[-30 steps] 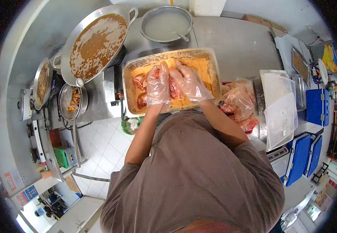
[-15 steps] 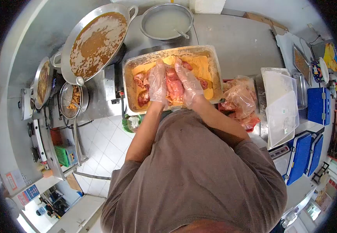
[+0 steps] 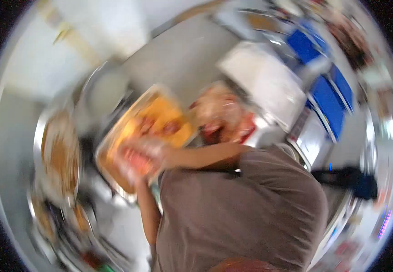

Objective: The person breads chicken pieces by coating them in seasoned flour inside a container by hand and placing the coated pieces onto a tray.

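Note:
Blurred by motion, my left hand (image 3: 123, 167) and my right hand (image 3: 156, 150) wear clear plastic gloves. Between them, pressed from both sides, is pink raw meat (image 3: 140, 159). Both hands are over the near left part of a metal tray (image 3: 184, 109) spread with orange-yellow powder (image 3: 160, 111). More dark red meat pieces (image 3: 171, 127) lie in the powder beyond my right hand. My fingers overlap the meat and their tips are smeared.
A plastic bag of raw meat (image 3: 219, 106) sits right of the tray. White lids or boards (image 3: 262, 81) and blue boxes (image 3: 330, 111) stand farther right. On the left are a bowl of cloudy liquid (image 3: 106, 93) and a large wok of brown liquid (image 3: 60, 152).
The view has swung, shifting the tray left and tilting it. My hands, earlier side by side around meat at mid-tray, are now closer together near its near left part.

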Available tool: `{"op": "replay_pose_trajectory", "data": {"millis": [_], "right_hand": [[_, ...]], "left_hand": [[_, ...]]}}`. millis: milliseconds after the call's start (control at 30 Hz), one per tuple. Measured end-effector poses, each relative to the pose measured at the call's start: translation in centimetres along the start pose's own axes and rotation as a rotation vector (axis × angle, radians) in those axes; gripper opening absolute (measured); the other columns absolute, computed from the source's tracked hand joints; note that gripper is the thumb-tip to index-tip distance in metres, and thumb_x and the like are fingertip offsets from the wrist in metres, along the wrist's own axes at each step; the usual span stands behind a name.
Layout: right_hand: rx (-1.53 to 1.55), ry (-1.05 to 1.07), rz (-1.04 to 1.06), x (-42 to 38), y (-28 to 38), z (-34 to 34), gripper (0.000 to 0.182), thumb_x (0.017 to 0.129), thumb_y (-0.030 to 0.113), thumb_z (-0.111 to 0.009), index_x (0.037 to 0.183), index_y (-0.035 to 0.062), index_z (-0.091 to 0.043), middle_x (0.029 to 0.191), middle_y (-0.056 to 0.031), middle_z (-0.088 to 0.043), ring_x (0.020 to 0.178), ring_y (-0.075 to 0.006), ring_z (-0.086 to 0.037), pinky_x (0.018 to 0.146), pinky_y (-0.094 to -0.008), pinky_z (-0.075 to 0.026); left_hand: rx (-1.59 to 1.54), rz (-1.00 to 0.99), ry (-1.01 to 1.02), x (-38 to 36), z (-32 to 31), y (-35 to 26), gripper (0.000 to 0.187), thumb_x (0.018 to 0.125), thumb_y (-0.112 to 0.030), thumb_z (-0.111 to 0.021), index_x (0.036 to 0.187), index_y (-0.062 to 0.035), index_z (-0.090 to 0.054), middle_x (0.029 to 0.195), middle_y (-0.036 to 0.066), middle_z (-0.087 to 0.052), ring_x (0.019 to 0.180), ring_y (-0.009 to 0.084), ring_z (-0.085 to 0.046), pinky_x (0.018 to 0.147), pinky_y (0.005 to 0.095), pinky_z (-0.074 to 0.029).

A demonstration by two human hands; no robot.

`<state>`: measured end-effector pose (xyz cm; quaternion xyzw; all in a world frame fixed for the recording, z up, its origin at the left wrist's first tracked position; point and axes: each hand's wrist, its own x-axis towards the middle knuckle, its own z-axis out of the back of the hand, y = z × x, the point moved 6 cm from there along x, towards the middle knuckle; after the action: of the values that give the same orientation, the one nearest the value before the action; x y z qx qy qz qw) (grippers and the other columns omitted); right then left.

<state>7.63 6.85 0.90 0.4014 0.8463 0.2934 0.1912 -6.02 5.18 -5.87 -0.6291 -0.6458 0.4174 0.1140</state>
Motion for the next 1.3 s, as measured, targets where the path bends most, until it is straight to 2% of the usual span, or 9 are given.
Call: {"op": "replay_pose_trajectory", "data": {"millis": [67,133,267,433,633,767,1000,1233,1300], "right_hand": [[-0.365,-0.002,0.243,-1.8,3.3,-1.7,0.045,0.110,0.044,-0.047,0.120,0.0055,-0.069,0.107,-0.0103,-0.070,0.102,-0.0243,-0.065,0.090,-0.0376,-0.052],[-0.761,-0.219,-0.231,0.7,0.0,2.3,0.046,0.108,0.044,-0.049,0.118,0.0039,-0.069,0.108,-0.0141,-0.070,0.102,-0.0272,-0.066,0.091,-0.0367,-0.052],[-1.104,-0.148,0.165,3.2,-3.0,5.2,0.056,0.101,0.053,-0.055,0.119,0.0010,-0.067,0.115,-0.0192,-0.068,0.107,-0.0318,-0.064,0.093,-0.0412,-0.051],[-1.046,-0.184,0.034,-1.0,1.4,2.2,0.058,0.100,0.054,-0.056,0.120,0.0008,-0.066,0.117,-0.0199,-0.068,0.109,-0.0330,-0.064,0.094,-0.0429,-0.051],[-1.034,-0.181,0.014,-1.2,2.0,2.2,0.059,0.100,0.055,-0.055,0.121,0.0011,-0.066,0.117,-0.0200,-0.067,0.109,-0.0334,-0.064,0.095,-0.0435,-0.050],[-1.031,-0.177,0.011,-1.0,1.9,2.1,0.059,0.100,0.055,-0.055,0.121,0.0013,-0.066,0.117,-0.0200,-0.067,0.110,-0.0337,-0.064,0.095,-0.0439,-0.050],[-1.029,-0.176,-0.014,-1.3,2.1,1.8,0.059,0.100,0.055,-0.055,0.122,0.0017,-0.065,0.117,-0.0200,-0.067,0.110,-0.0341,-0.063,0.096,-0.0446,-0.049],[-1.026,-0.173,-0.035,-1.4,2.1,1.9,0.059,0.100,0.056,-0.054,0.123,0.0020,-0.065,0.117,-0.0200,-0.066,0.111,-0.0346,-0.063,0.096,-0.0453,-0.049],[-1.027,-0.173,-0.037,-1.4,2.1,1.9,0.059,0.100,0.056,-0.054,0.123,0.0021,-0.064,0.118,-0.0200,-0.066,0.111,-0.0347,-0.063,0.096,-0.0455,-0.049]], "left_hand": [[0.434,-0.222,0.113,-0.4,0.0,-1.1,0.059,0.107,-0.056,-0.042,0.131,-0.0045,-0.059,0.124,0.009,-0.063,0.113,0.0219,-0.061,0.099,0.0361,-0.051],[0.691,-0.292,-0.027,0.6,2.2,-1.0,0.059,0.108,-0.055,-0.039,0.138,-0.0059,-0.052,0.132,0.011,-0.057,0.120,0.0249,-0.055,0.104,0.0382,-0.046],[0.874,-0.227,-0.161,2.6,6.2,-1.1,0.061,0.110,-0.052,-0.031,0.151,-0.0087,-0.037,0.149,0.015,-0.045,0.136,0.0307,-0.045,0.115,0.0423,-0.038],[0.874,-0.072,-0.143,5.4,8.9,-0.6,0.069,0.110,-0.054,-0.026,0.163,-0.0109,-0.023,0.162,0.019,-0.034,0.147,0.0365,-0.037,0.122,0.0466,-0.031],[1.008,-0.353,-0.077,9.2,15.3,1.0,0.090,0.100,-0.074,-0.033,0.158,-0.0052,-0.034,0.155,0.020,-0.043,0.137,0.0370,-0.048,0.114,0.0493,-0.043],[0.682,0.003,-0.293,-1.9,-1.5,-0.7,0.103,0.093,-0.083,-0.037,0.155,-0.0014,-0.037,0.152,0.022,-0.046,0.132,0.0372,-0.052,0.110,0.0481,-0.047],[0.526,0.129,-0.306,-2.2,-1.7,-0.5,0.100,0.097,-0.079,-0.037,0.159,-0.0005,-0.029,0.151,0.023,-0.046,0.131,0.0368,-0.054,0.109,0.0476,-0.048],[1.441,-0.830,0.233,9.7,16.1,0.0,0.084,0.106,-0.065,-0.028,0.165,-0.0080,-0.011,0.164,0.022,-0.026,0.145,0.0336,-0.040,0.118,0.0425,-0.040],[1.241,-0.552,0.060,8.4,13.7,-0.2,0.081,0.107,-0.062,-0.027,0.165,-0.0075,-0.011,0.166,0.021,-0.023,0.147,0.0327,-0.037,0.120,0.0416,-0.036]]}}
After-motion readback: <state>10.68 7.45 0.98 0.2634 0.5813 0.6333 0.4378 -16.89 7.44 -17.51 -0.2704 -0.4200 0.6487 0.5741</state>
